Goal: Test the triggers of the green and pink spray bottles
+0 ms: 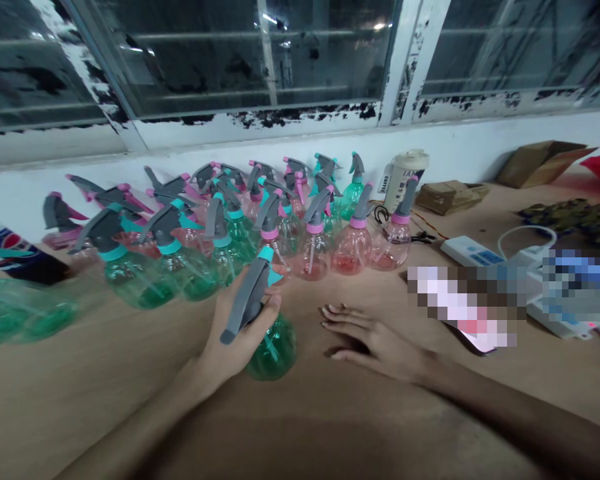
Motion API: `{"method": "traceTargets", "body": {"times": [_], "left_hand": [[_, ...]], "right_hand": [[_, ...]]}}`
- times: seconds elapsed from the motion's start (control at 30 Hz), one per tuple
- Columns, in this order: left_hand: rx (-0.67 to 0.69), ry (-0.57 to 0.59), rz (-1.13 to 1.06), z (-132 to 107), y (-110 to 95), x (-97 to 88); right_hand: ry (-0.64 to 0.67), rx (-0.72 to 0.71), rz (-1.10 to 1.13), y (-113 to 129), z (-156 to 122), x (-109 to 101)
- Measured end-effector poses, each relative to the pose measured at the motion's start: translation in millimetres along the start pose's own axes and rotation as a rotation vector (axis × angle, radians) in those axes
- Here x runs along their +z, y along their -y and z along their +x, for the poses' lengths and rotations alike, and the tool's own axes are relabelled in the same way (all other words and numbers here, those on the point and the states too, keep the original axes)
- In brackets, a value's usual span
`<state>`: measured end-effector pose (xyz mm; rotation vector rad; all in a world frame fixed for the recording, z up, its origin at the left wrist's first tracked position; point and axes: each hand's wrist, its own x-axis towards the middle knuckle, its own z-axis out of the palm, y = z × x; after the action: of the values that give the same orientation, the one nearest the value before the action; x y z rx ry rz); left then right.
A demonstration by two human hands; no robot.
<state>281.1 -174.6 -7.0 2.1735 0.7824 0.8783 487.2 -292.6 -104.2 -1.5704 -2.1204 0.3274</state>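
Presently, the left hand (pixel 240 320) is wrapped around the neck of a green spray bottle (pixel 275 353), located in front of the bottle rows (pixel 217 217) on the desk (pixel 330 427). The right hand (pixel 375 340) lies palm down, fingers extended, apart from the bottle.

Most spray bottles (pixel 225 250) stand left of the cup (pixel 401 170).

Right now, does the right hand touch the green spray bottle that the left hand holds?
Apart: the head view plainly shows tabletop between the right hand and the green spray bottle in the left hand.
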Motion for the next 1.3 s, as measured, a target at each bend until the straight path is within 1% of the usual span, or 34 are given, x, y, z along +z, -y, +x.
{"method": "traceTargets", "body": {"times": [0.07,0.17,0.33,0.43,0.57,0.67,0.77,0.87,0.97,1.17,1.3], "left_hand": [[0.01,0.001,0.004,0,1,0.2],[0.015,0.002,0.022,0,2,-0.2],[0.034,0.008,0.018,1,4,-1.6],[0.039,0.0,0.016,0,7,-1.2],[0.047,0.005,0.022,0,8,-0.7],[0.04,0.02,0.001,0,4,-1.5],[0.048,0.024,0.011,1,0,-3.1],[0.051,0.03,0.063,2,-3,-5.1],[0.056,0.033,0.107,3,-5,-6.5],[0.066,0.01,0.15,3,-8,-5.8],[0.083,-0.013,0.12,3,-7,-3.9]], "right_hand": [[-0.044,-0.026,0.015,-11,4,-2],[-0.087,-0.093,0.023,-21,8,-2],[-0.186,-0.104,0.017,-24,13,1],[-0.209,-0.1,0.033,-24,20,3],[-0.204,-0.1,0.038,-25,29,5],[-0.193,-0.1,0.014,-25,34,7],[-0.184,-0.063,-0.009,-24,37,9],[-0.166,-0.035,-0.024,-23,37,10],[-0.15,-0.046,-0.015,-23,36,11],[-0.166,-0.052,-0.009,-25,35,14],[-0.151,-0.059,-0.021,-27,35,14]]}}
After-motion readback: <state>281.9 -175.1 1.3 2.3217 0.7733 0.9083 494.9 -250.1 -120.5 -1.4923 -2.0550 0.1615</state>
